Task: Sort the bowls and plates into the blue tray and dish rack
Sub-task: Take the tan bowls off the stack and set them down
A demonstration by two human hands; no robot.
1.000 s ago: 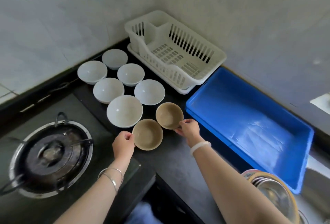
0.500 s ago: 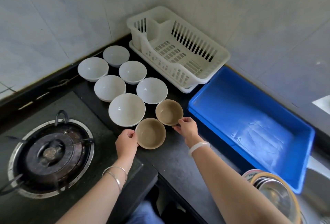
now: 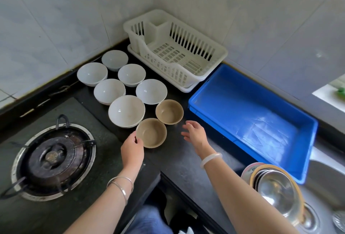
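Two tan bowls stand on the dark counter: the near tan bowl (image 3: 151,133) and the far tan bowl (image 3: 169,111). My left hand (image 3: 132,149) grips the near tan bowl's left rim. Just right of the far bowl my right hand (image 3: 195,133) hovers with fingers apart, holding nothing. Several white bowls (image 3: 126,111) sit in rows behind them. The white dish rack (image 3: 186,77) stands in the corner, and the blue tray (image 3: 306,151) lies to its right; nothing lies in either.
A gas burner (image 3: 53,156) sits at the left on the stove top. A stack of metal bowls and plates (image 3: 274,189) stands at the lower right by a sink (image 3: 324,176). Tiled walls close off the back and right.
My right hand has let go of the far tan bowl and drawn back to the right, fingers spread. My left hand stays on the near tan bowl's rim.
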